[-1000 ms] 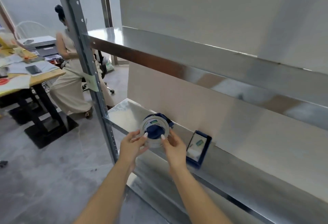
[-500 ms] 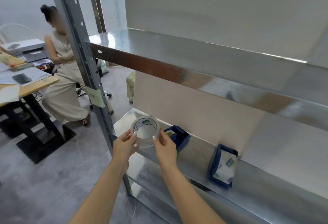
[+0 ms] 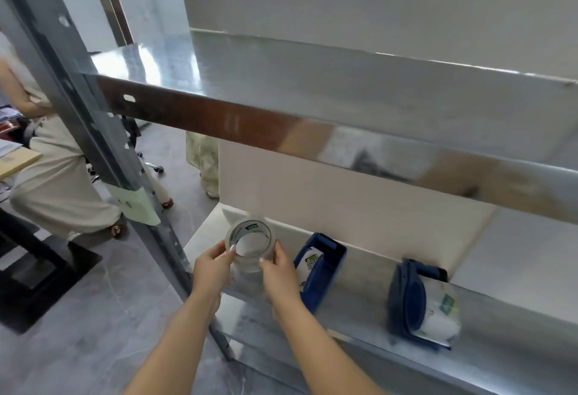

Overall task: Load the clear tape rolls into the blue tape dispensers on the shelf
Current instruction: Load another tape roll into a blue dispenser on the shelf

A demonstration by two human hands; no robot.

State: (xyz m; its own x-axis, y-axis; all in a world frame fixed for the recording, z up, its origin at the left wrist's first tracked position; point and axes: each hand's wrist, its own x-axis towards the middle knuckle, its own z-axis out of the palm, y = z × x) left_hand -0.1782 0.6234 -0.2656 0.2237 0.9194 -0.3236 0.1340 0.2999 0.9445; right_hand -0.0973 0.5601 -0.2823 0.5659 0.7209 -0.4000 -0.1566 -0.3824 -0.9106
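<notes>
**Both hands hold one tape roll over the left end of the lower shelf**

The left hand (image 3: 215, 265) and the right hand (image 3: 276, 272) together hold a clear tape roll (image 3: 250, 226), a see-through ring with a white inner core and a small green label. The left hand's thumb and fingers pinch the ring's left rim, and the right hand's fingertips pinch its right rim. The roll is tilted so that its open centre faces up towards the camera. It is above the left end of the lower shelf (image 3: 359, 294), a shiny metal board, close to that shelf's front left corner.

Just to the right of the right hand, the first blue tape dispenser (image 3: 325, 265), a plastic frame, lies on the lower shelf with a white-labelled roll showing inside it. The right wrist overlaps its left side in this view, and I cannot tell whether they touch. The second blue tape dispenser (image 3: 406, 297) lies well apart from it, further right along the same shelf. A clear roll with a green mark sticks out of its right side.

The grey perforated steel upright (image 3: 93, 132) stands at the shelf's left front corner and bears a pale green paper tag (image 3: 137, 207). The upper shelf (image 3: 281, 82), also bright metal, spans the view above. Past the upright, a seated person in light clothing (image 3: 56, 182) is on the grey floor (image 3: 78, 316).
</notes>
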